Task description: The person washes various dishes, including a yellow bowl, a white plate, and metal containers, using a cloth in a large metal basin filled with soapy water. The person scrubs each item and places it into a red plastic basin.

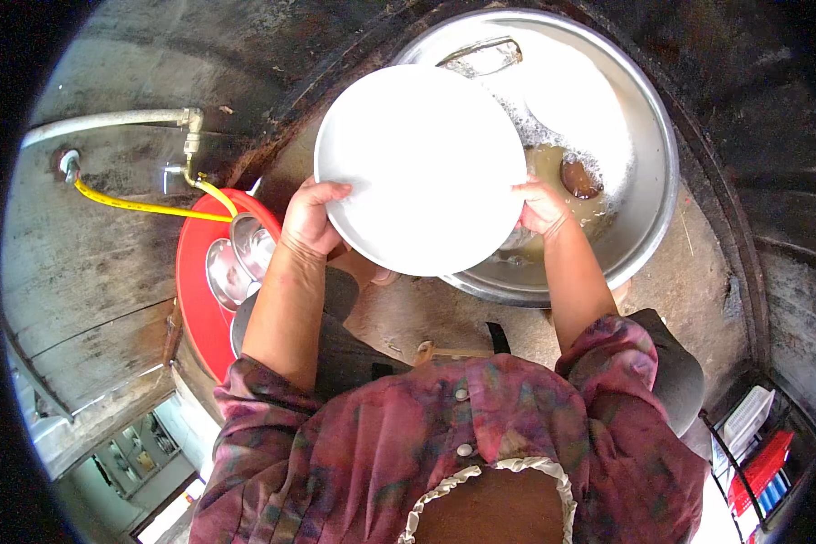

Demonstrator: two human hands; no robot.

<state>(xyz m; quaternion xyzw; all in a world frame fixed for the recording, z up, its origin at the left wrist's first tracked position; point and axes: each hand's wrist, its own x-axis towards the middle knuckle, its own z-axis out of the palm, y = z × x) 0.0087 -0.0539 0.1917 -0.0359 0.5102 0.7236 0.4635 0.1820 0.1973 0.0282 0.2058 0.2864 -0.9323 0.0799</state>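
Observation:
A large round white plate (421,170) is held between both my hands, over the left side of a wide metal basin (663,177). My left hand (311,221) grips the plate's left rim, with the thumb on the upper face. On the opposite rim, my right hand (542,206) has its thumb over the edge; its other fingers are partly hidden. Cloudy water with white foam (578,88) fills part of the basin. In it lie a brown rounded object (581,177) and a clear, glass-like item (486,58), whose exact kind I cannot tell.
To the left stands a red plastic tub (200,285) with several metal bowls (228,272). A yellow hose (143,206) runs into it, near a pipe with a tap (177,170). Dark plank walls (129,265) close in around. A rack (748,476) holds baskets at lower right.

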